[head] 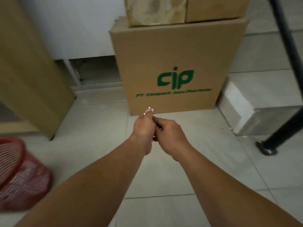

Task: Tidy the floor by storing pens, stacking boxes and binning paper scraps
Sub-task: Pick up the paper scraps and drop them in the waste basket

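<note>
My left hand [144, 126] grips small white paper scraps [149, 110], whose tips stick out above its fingers. My right hand [170, 135] is curled against the left one, and a bit of white shows between them; whether it pinches the scraps is unclear. Both hands hover over the tiled floor in front of a large brown box with a green "cip" logo [175, 69]. Smaller boxes [157, 10] are stacked on top of it. A red mesh bin [19, 176] stands at the lower left.
A tall cardboard sheet [27, 66] leans at the left. A white and grey box [246, 115] lies on the floor at the right, beside a black stand leg [278, 133]. A white wall is behind.
</note>
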